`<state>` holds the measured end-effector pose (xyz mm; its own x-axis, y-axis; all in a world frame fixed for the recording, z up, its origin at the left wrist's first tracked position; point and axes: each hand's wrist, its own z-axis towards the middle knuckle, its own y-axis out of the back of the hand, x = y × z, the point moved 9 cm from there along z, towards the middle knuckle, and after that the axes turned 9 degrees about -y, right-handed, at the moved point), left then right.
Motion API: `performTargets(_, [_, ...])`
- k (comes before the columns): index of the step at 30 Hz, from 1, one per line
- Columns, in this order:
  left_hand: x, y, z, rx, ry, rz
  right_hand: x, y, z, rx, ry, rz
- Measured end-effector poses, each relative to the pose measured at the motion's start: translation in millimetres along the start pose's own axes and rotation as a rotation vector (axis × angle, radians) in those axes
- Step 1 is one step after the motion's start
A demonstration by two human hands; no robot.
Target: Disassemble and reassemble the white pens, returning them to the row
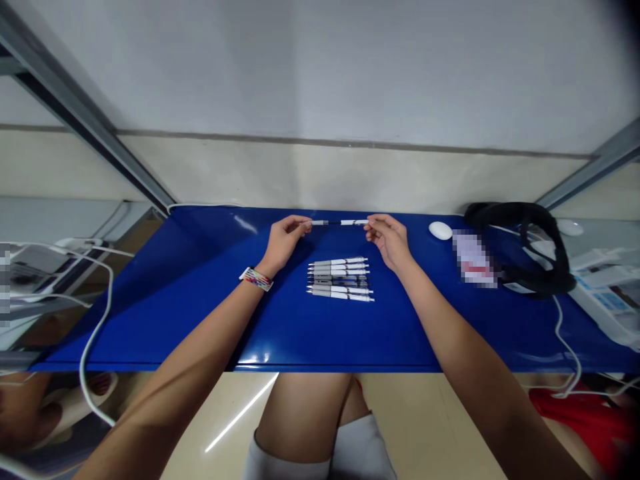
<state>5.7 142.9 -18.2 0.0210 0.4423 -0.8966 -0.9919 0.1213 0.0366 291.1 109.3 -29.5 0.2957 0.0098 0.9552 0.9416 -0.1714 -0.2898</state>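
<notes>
Near the back of the blue table, a pen is held level between my two hands. My left hand pinches its grey front part, and a wristband circles that wrist. The pen's white rear part is between the fingertips of my right hand. A thin dark length, like a refill, shows between the two parts. Below it, closer to me, a row of several white and grey pens lies side by side, tips to the left. One or two in the middle of the row look darker or see-through.
To the right are a white mouse-like oval object, a blurred-out pinkish card and a black strap headset. White cables hang at both sides. A wall closes the blue table at the back. Other people sit left and right.
</notes>
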Motion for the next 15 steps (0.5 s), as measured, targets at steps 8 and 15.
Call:
performTargets(8, [-1.5, 1.9, 1.5, -0.004, -0.009, 0.046, 0.7, 8.9, 1.5, -0.068, 0.023, 0.018])
performTargets(15, [-2.1, 5.7, 1.3, -0.048, -0.004, 0.079, 3.3, 18.6, 2.0, -0.139, 0.041, 0.070])
